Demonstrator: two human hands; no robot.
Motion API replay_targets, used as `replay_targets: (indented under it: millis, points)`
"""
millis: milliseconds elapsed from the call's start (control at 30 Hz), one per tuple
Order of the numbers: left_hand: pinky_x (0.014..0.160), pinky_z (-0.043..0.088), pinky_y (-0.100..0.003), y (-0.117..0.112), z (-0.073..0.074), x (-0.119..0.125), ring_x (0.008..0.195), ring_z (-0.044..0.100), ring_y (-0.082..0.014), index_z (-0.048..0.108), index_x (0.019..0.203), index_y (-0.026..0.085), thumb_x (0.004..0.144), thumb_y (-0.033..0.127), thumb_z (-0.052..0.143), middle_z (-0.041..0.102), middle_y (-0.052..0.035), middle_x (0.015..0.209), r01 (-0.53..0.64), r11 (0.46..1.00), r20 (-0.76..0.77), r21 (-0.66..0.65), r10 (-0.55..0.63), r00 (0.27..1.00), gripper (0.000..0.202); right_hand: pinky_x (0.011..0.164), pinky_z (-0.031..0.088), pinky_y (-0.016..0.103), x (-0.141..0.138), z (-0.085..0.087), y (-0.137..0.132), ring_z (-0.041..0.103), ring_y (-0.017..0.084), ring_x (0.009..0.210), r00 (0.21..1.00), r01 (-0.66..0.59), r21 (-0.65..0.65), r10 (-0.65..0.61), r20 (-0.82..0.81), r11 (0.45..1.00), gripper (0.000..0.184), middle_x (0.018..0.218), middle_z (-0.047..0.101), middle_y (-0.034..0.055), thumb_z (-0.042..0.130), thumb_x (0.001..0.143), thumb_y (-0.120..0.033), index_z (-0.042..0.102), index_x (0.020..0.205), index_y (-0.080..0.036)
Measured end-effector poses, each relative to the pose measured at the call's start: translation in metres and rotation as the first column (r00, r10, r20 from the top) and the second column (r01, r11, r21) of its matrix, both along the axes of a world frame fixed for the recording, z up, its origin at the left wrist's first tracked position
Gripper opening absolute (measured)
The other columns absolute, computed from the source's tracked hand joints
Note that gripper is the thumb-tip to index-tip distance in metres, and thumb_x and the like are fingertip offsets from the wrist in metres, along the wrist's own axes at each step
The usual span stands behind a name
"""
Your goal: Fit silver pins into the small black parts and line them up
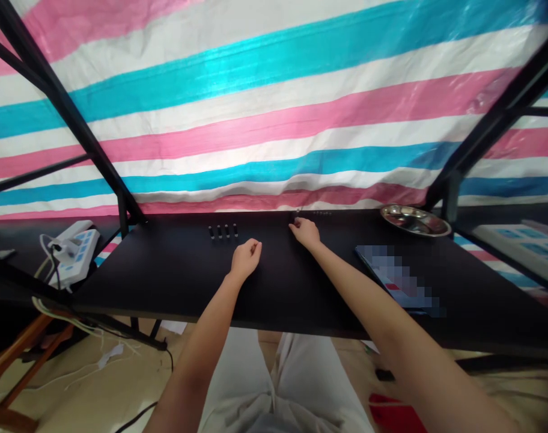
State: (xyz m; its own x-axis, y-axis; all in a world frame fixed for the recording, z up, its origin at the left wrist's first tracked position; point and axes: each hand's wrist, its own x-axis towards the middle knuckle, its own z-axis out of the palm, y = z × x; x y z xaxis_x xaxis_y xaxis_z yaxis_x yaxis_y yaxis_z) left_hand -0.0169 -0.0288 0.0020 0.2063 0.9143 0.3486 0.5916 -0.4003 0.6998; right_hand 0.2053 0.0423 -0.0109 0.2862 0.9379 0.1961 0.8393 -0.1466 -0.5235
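My left hand (246, 260) is over the middle of the black table (166, 276), its fingers curled together. Whatever it may hold is hidden. To its left, several small dark cylinders with light ends (223, 231) stand in a neat row. Farther back, my right hand (307, 233) is close to the table's rear edge, fingers pinched at a tiny dark and shiny item (296, 220) too small to name. Just right of those fingers lies a line of several tiny shiny pieces (322, 213).
A round metal tray (416, 221) sits at the back right. Nearer to me is a flat, partly pixelated item (393, 279), beside my right forearm. White power strips (78, 255) with cables are at the left. Black frame posts (98, 153) and a striped sheet (265, 132) rise behind.
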Motion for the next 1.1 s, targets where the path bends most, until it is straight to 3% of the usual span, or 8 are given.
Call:
replay_targets:
  millis: [333,733,1100]
  points:
    - [0.052,0.027,-0.021,0.000,0.001,0.000,0.049,0.038,-0.0079,0.054,0.071,0.018,0.084,0.036,0.041,0.044,0.0044,0.053,0.017,1.000,0.000,-0.001,-0.017,1.000,0.026,0.073,0.044,0.029,-0.002,0.001,0.018,0.061,0.021,0.088,0.998,0.051,-0.057,-0.050,0.027,0.997,0.023,0.091,0.067,0.0086,0.050,0.080,-0.035,0.064,0.089,-0.019]
    - [0.053,0.029,-0.021,0.000,0.001,0.000,0.050,0.039,-0.0088,0.056,0.071,0.018,0.083,0.036,0.042,0.043,0.0040,0.053,0.026,1.000,0.001,0.002,-0.026,1.000,0.026,0.069,0.044,0.028,0.001,0.001,0.018,0.061,0.020,0.082,0.998,-0.001,-0.043,0.004,0.057,0.999,0.020,0.085,0.067,0.0088,0.052,0.079,-0.033,0.064,0.084,-0.018]
    - [0.053,0.028,-0.021,0.002,-0.004,0.001,0.049,0.039,-0.0085,0.056,0.071,0.018,0.084,0.036,0.041,0.044,0.0038,0.053,0.031,0.999,-0.016,0.020,-0.031,0.999,0.027,0.069,0.043,0.028,0.009,0.002,0.018,0.060,0.020,0.085,0.992,-0.044,-0.112,0.056,0.109,0.993,0.021,0.092,0.066,0.0101,0.052,0.081,-0.032,0.062,0.093,-0.017]
